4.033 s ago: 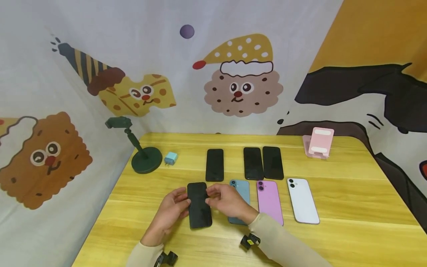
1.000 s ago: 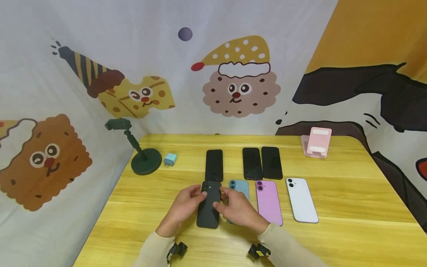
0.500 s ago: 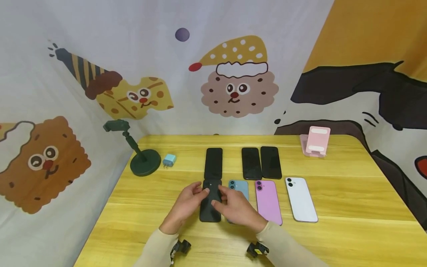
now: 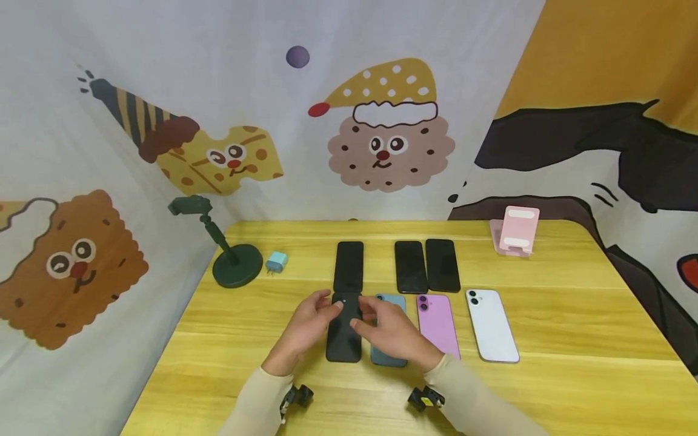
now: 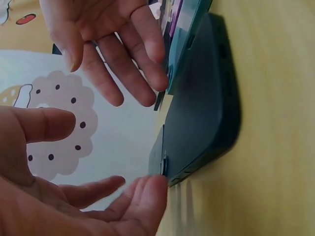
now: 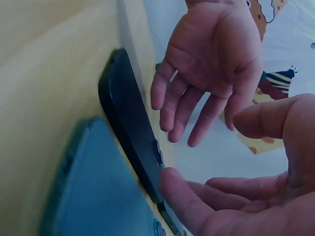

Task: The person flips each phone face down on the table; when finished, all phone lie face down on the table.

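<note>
Wrist views: hands off black phone

A black phone is lying flat on the yellow wooden table, back side up with its camera end pointing away, just beside a teal phone on its right.

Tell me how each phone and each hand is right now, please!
black phone: flat on the table, back up, leftmost in the front row.
teal phone: flat, back up, partly under the right hand.
purple phone: flat, back up.
white phone: flat, back up.
three dark phones: flat, screens up and dark.
left hand: open, fingertips at the black phone's edge.
right hand: open, fingers at the black phone's other edge.
</note>
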`<state>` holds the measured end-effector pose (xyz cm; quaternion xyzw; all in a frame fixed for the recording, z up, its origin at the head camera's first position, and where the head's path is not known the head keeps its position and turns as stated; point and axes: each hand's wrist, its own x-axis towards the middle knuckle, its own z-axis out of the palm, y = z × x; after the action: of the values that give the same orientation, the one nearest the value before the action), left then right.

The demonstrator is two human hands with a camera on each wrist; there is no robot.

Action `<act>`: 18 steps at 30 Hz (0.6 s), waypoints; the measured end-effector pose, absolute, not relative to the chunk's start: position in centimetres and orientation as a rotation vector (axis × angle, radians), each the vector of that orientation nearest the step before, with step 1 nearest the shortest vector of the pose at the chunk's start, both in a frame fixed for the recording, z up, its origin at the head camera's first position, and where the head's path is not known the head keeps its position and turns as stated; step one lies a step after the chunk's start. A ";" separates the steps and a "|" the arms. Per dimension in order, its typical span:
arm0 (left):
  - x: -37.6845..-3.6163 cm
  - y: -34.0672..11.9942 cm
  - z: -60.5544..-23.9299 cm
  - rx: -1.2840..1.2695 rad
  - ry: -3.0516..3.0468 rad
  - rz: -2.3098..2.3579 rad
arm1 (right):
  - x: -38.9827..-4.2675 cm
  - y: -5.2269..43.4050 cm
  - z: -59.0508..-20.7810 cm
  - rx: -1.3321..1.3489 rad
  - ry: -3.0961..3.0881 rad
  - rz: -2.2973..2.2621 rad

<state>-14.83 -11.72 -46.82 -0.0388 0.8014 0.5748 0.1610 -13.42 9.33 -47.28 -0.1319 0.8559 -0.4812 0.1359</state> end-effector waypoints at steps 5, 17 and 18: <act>-16.3 -11.6 -46.8 -0.053 2.279 1.691 | -14.9 9.4 -47.3 -0.383 2.507 -1.435; -21.3 -11.0 -47.8 -0.110 2.275 1.795 | -20.2 9.2 -48.4 -0.239 2.551 -1.591; -21.7 -11.0 -47.9 -0.121 2.265 1.803 | -20.7 9.2 -48.5 -0.219 2.544 -1.598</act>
<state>-21.70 -11.00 -47.90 -0.0414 0.7760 0.6176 0.1217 -20.66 9.18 -48.47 -0.0725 0.8428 -0.5294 0.0646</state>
